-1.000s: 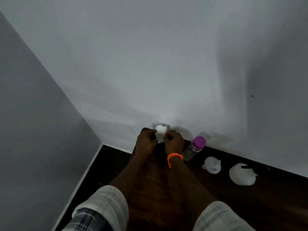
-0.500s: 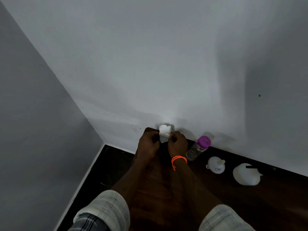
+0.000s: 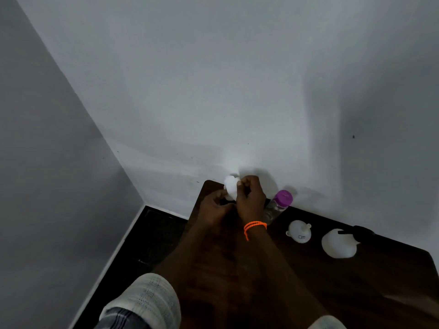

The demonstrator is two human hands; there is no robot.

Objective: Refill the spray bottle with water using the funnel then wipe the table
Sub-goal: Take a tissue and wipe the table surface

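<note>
both hands bunch a white wad at the far table corner

both hands work at the far left corner of the dark wood table [image 3: 356,293], close to the wall. the right hand [image 3: 250,198] is closed, fingers pinching a crumpled white wad [image 3: 231,189], prob tissue or cloth, can't tell which. the left hand [image 3: 213,207] is curled shut just below it, touching the wad's lower edge; how much it holds is hidden.

a clear bottle w/ purple cap [image 3: 278,205] stands just right of the right wrist, partly behind it, cap on. further right along the wall lies the white funnel [image 3: 299,231], spout pointing up and right, well apart from the hands. past it sits a rounded white container [image 3: 338,243] w/ a dark part [image 3: 356,232] at its top, possibly the spray bottle on its side w/ its trigger head; too dim to be sure.

judgement: the wad looks like the wiper, so this reads as prep or wiping. all refill gear lies to the right in a row along the wall, so the right hand is nearer to it, bottle first. risk: the right wrist knocking the bottle as it swings out.
</note>
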